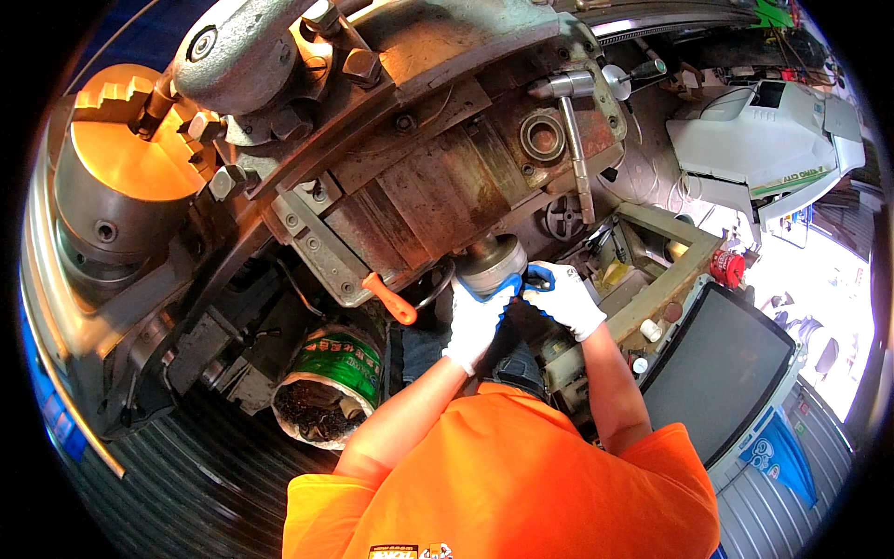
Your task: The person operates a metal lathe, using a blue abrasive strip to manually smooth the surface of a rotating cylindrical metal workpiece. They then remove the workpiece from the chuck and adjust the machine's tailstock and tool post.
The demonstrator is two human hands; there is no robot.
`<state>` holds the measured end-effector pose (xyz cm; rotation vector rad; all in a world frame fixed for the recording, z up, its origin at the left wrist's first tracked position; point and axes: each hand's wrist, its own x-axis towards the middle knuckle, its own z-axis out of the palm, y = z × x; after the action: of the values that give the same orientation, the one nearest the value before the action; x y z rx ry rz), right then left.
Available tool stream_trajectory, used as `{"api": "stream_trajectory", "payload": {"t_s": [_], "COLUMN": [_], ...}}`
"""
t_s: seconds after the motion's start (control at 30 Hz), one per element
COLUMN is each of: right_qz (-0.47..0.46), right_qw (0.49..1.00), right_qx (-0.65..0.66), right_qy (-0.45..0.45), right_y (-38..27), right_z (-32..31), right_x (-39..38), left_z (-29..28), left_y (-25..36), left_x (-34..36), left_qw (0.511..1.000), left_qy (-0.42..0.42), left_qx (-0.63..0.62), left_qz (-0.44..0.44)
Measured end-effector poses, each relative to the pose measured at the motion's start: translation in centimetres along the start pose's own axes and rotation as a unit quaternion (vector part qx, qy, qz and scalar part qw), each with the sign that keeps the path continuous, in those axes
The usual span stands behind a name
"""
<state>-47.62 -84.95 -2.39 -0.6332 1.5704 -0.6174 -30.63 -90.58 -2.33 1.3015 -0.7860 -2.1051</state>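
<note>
Both my hands wear white gloves with blue palms and meet in front of a machine carriage (419, 210). My left hand (480, 321) is closed, its fingertips up against the round metal dial (494, 265) below the carriage. Just to its right, my right hand (563, 298) has its fingers curled in toward the left hand. Whatever the fingers of either hand pinch is hidden or too small to name. An orange handle (389, 298) of a tool sticks out at the carriage's near left corner, close to my left hand.
A large lathe chuck (130, 177) stands at the left. A metal lever (575, 158) juts from the carriage's right end. Below lies a green-printed sack (340, 363) of dark metal chips. To the right are a red can (726, 268), a dark panel (717, 359) and a white vehicle (754, 140).
</note>
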Motion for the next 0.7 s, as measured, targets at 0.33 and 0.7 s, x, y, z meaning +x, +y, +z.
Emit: {"api": "stream_trajectory", "payload": {"t_s": [0.33, 0.7], "right_qz": [-0.012, 0.008], "right_qw": [1.0, 0.998], "right_qx": [-0.024, -0.06], "right_qy": [0.003, 0.002], "right_y": [-0.3, -0.5], "right_z": [0.0, -0.2], "right_x": [0.0, 0.0], "left_z": [0.0, -0.2], "left_y": [0.0, 0.3], "left_x": [-0.1, 0.0], "left_qw": [1.0, 0.999], "left_qy": [0.004, -0.016], "left_qx": [0.006, 0.037], "left_qz": [0.003, -0.006]}}
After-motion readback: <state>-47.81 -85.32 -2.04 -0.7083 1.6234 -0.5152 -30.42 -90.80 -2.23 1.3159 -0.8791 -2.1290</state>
